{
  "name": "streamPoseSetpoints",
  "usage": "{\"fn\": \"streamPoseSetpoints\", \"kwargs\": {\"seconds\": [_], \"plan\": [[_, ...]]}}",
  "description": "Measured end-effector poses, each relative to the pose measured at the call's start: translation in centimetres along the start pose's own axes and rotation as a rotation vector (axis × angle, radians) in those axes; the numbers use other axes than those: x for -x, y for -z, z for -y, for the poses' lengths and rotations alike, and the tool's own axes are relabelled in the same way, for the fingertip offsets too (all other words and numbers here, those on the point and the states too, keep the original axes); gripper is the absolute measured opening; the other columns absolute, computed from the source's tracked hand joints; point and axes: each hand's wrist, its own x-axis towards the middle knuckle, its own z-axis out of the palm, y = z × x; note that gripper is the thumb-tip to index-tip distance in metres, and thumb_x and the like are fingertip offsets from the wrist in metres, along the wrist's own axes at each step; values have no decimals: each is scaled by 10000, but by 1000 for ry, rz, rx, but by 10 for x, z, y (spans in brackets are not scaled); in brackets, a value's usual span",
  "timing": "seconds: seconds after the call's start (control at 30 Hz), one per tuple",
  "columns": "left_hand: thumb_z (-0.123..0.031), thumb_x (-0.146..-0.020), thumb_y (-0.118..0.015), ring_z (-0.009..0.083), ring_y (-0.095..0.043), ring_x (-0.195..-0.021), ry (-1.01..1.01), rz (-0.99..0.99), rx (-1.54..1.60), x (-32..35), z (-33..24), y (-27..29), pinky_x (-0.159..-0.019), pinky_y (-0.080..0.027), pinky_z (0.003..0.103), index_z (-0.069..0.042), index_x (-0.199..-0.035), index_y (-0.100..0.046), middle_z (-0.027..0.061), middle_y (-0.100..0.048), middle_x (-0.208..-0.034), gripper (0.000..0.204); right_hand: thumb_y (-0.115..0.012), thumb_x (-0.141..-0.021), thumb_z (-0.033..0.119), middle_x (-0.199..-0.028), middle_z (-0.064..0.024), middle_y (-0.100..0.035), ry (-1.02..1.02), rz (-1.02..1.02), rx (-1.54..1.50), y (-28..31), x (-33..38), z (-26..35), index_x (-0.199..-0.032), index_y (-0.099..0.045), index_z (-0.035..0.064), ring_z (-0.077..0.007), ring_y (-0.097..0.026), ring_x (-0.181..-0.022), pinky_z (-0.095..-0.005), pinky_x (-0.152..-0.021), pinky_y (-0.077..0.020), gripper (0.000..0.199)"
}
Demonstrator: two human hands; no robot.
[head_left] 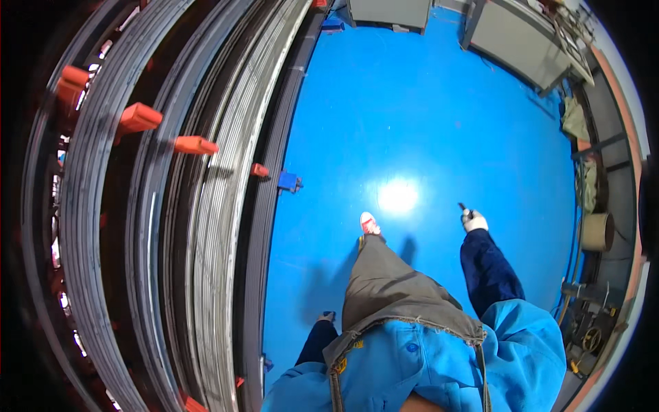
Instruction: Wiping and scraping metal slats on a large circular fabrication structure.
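My right hand [475, 220], in a pale glove below a dark blue sleeve, is out to the right above the blue floor. Its fingers are closed round a small, slim dark object [463, 206] that sticks out at the front; its exact kind is too small to make out. Low by my left side, my left hand [327, 317] shows only in part, dark at the fingertips, beside the brown-grey apron [391, 281]. How its fingers are held does not show. The rack of long metal bars is the nearest thing to that hand.
Long metal bars [220, 226] lie on a rack along the left, with orange-red arms [141, 118] between them. A blue block [288, 181] juts from the rack's edge. Grey cabinets [518, 44] stand ahead. Shelving at right holds a tan cylinder [597, 232]. My red-and-white shoe [369, 223] is forward.
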Motion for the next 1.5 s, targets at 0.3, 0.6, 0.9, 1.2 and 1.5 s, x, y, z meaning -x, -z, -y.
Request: {"fn": "streamPoseSetpoints", "kwargs": {"seconds": [0.3,0.6,0.9,1.2,1.5], "plan": [[-345,-750,-662,294,-632,-751,-108,-105,50,-316,-342,51,-687,-487,362,-64,-936,-671,109,-677,-833,337,-574,-774,326,-734,-169,-636,-169,147,153,-28,-103,20,-768,-640,51,-359,-566,-634,-412,-606,-468,283],[-388,-756,-642,293,-632,-806,170,9,50,-517,-503,-4,-731,-489,360,-103,-969,-670,92,-681,-871,358,-554,-781,373,-828,-177,-653,-510,312,200,43,-333,98,-840,-652,46,-392,-591,-767,-426,-688,-482,346],[-409,-751,-640,300,-629,-842,401,125,259,-569,-616,-85,-752,-488,362,-150,-1018,-664,75,-678,-917,373,-521,-778,633,-604,-133,-602,-5,199,440,64,-767,319,-668,-619,48,-308,-565,-572,-389,-570,-465,603],[-397,-763,-637,304,-626,-862,383,-80,335,-740,-718,-80,-764,-488,372,-152,-1016,-654,76,-675,-940,352,-587,-770,289,-714,-68,-635,391,520,367,-85,-940,756,-957,-638,75,-191,-580,-549,-327,-529,-469,289],[-361,-796,-552,336,-612,-898,218,-273,159,-969,-854,-36,-757,-494,411,-169,-1117,-596,100,-657,-1003,376,-544,-791,359,-874,-123,-654,1095,705,667,-338,-893,944,-968,-623,132,-357,-597,-760,-414,-670,-471,298]]}}
